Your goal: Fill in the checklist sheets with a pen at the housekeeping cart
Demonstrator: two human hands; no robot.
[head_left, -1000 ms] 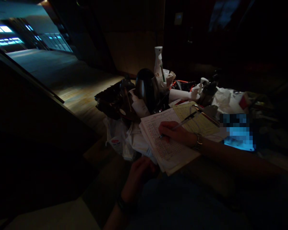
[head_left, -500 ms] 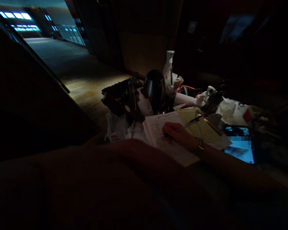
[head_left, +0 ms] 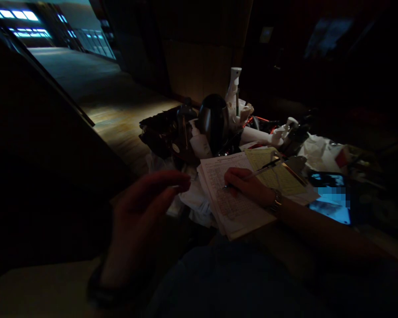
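Lifted higher now, left hand (head_left: 142, 212), fingers loosely open, holding nothing. Right hand (head_left: 248, 185) gripping pen (head_left: 262, 170), tip on papers (head_left: 232, 198).

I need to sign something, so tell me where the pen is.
The pen is right of centre in the head view, held in the right hand, its tip on the white printed sheet and its cap end over the yellow form.

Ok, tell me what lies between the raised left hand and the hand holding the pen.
Head view: between the left hand and the right hand with the pen lie crumpled white cloth and the printed sheets' left edge.
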